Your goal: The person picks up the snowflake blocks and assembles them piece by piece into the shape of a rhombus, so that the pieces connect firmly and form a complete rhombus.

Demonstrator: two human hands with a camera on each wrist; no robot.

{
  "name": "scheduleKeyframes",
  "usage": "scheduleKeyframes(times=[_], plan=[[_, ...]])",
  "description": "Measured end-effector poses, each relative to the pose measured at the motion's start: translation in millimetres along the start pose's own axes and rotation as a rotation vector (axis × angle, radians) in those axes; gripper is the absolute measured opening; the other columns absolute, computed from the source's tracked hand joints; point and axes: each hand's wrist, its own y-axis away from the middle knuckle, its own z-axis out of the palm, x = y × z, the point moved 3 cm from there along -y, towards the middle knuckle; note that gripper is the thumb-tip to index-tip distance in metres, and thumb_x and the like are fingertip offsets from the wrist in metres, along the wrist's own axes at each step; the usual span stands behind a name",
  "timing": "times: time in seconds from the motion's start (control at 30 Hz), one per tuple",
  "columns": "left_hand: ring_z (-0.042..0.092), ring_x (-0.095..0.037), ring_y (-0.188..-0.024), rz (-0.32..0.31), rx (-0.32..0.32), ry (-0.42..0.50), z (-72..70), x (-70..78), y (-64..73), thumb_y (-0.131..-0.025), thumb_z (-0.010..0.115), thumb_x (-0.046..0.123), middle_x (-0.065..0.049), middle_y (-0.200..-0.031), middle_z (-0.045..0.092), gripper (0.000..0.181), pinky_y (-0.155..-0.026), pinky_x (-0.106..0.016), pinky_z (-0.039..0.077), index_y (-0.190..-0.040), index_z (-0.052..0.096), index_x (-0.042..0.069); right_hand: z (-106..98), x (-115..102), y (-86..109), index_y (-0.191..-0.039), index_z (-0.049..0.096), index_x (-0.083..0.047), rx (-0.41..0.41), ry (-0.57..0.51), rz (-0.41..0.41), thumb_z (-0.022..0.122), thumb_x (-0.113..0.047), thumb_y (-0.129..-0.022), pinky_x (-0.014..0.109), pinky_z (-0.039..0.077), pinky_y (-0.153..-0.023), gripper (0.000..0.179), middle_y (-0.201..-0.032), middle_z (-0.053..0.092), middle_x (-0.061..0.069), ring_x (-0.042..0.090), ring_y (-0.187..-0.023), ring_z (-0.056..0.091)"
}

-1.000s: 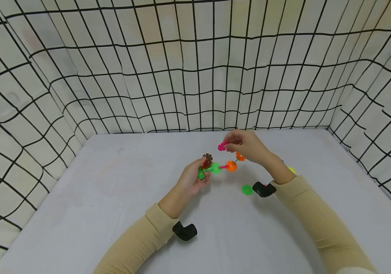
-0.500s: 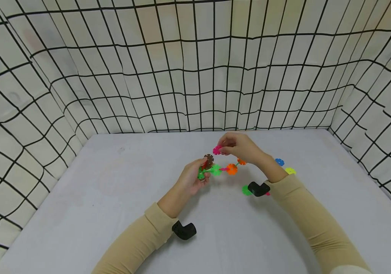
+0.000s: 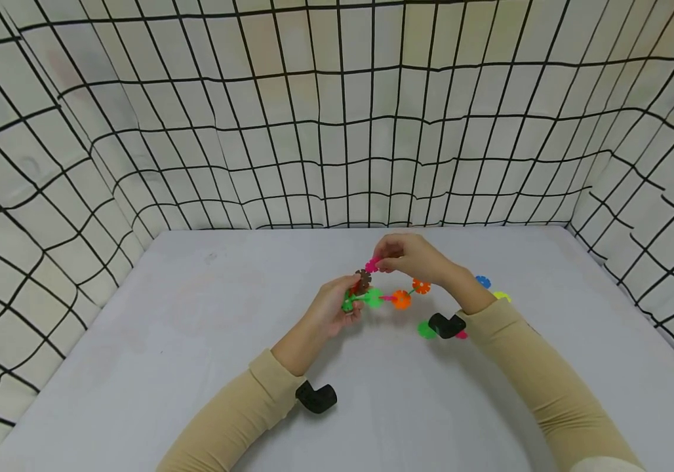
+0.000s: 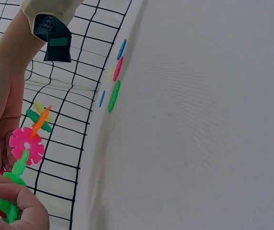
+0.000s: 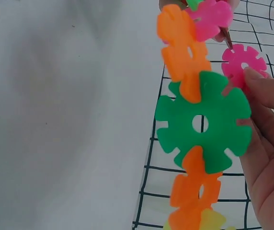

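My left hand [image 3: 337,305] grips one end of a chain of slotted, flower-shaped plastic discs. At that end are a brown disc [image 3: 363,280], a red one and a green disc [image 3: 347,303]. The chain runs rightward through a light green disc [image 3: 374,297], a pink one edge-on, and orange discs [image 3: 401,299]. Between thumb and fingers, my right hand [image 3: 416,259] pinches a pink disc [image 5: 240,62], right at the brown disc's upper edge. In the right wrist view, a dark green disc [image 5: 213,124] joins two orange ones in front of that hand.
Loose discs lie on the white table [image 3: 225,314] to the right: blue [image 3: 482,281], yellow [image 3: 501,297], green [image 3: 427,330] and pink [image 3: 461,335]. A black grid net [image 3: 366,141] surrounds the back and sides. Black camera mounts sit at both wrists.
My right hand has moved left and slightly down, bringing the pink disc to the brown one. The blue disc has come into view from behind the right arm. My left hand stays nearly still.
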Motion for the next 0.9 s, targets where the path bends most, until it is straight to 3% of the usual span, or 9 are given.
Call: scheduleKeyframes(times=[0.2,0.43,0.7,0.9], plan=[[0.041,-0.006,-0.056,-0.015,0.003,-0.011,-0.8,-2.0,-1.1,-0.107,0.054,0.021,-0.005,-0.093,0.063,0.020,-0.053,-0.016,0.037,-0.110,0.060,0.002,-0.6,2.6,0.9,-0.106,0.066,-0.001,-0.017,0.003,-0.005,0.065,-0.001,-0.099,0.040,0.057,-0.088,0.007,-0.100,0.073,0.010,0.028,-0.093,0.071],[0.040,-0.006,-0.055,-0.022,0.007,-0.026,0.9,1.4,-0.6,-0.107,0.055,0.020,-0.004,-0.092,0.065,0.019,-0.051,-0.015,0.037,-0.111,0.061,0.003,-3.1,3.4,0.7,-0.106,0.066,0.000,-0.029,-0.032,0.002,0.064,0.000,-0.099,0.040,0.057,-0.089,0.007,-0.102,0.072,0.011,0.033,-0.097,0.071],[0.041,-0.008,-0.055,-0.015,-0.017,-0.106,0.1,4.0,-0.8,-0.106,0.056,0.021,-0.004,-0.091,0.066,0.025,-0.053,-0.017,0.038,-0.116,0.063,-0.001,-3.0,4.7,3.1,-0.105,0.067,0.000,-0.045,-0.063,-0.014,0.064,0.001,-0.099,0.042,0.057,-0.090,0.006,-0.100,0.073,0.010,0.045,-0.101,0.068],[0.040,-0.008,-0.055,-0.007,-0.016,-0.149,-1.7,7.5,-3.2,-0.106,0.056,0.018,-0.003,-0.090,0.058,0.023,-0.052,-0.019,0.037,-0.118,0.063,-0.001,-2.0,4.2,4.3,-0.099,0.070,0.000,-0.022,-0.059,-0.074,0.065,0.004,-0.098,0.040,0.058,-0.087,0.006,-0.097,0.075,0.011,0.037,-0.094,0.071]])
